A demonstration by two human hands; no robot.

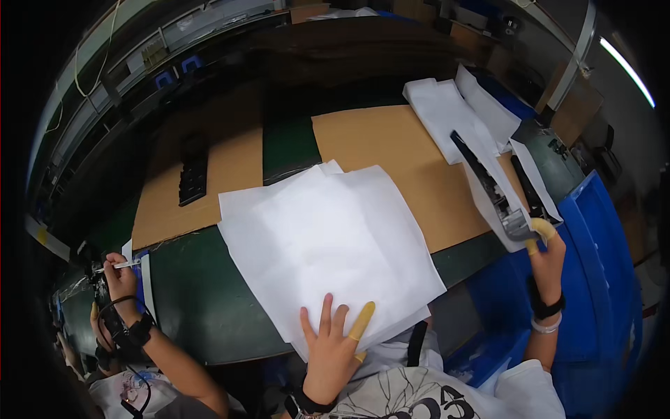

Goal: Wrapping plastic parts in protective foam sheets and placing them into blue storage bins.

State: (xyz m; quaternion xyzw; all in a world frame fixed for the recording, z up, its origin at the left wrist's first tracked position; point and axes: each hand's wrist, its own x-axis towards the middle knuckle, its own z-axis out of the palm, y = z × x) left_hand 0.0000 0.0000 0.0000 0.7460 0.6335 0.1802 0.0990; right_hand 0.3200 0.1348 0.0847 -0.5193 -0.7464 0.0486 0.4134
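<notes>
My left hand [329, 356] lies with fingers spread on a stack of white sheets [314, 237] at the table's near edge. A yellow finger cot covers its index finger, and the thumb shows yellow too. At the right, my right hand [547, 257], also with yellow finger cots, is closed on the near end of a long black plastic part [488, 183]. That part has a grey end piece and lies against a white sheet [481, 199]. Just beyond it, a second black part [528, 187] rests on another white sheet.
Cardboard sheets [377, 150] cover parts of the green table [209, 300]. White wrapping sheets [447, 112] lie at the back right. Another black part [194, 180] sits on the left cardboard. A blue bin [593, 279] stands at right. A co-worker's hand [120, 283] holds a thin tool at left.
</notes>
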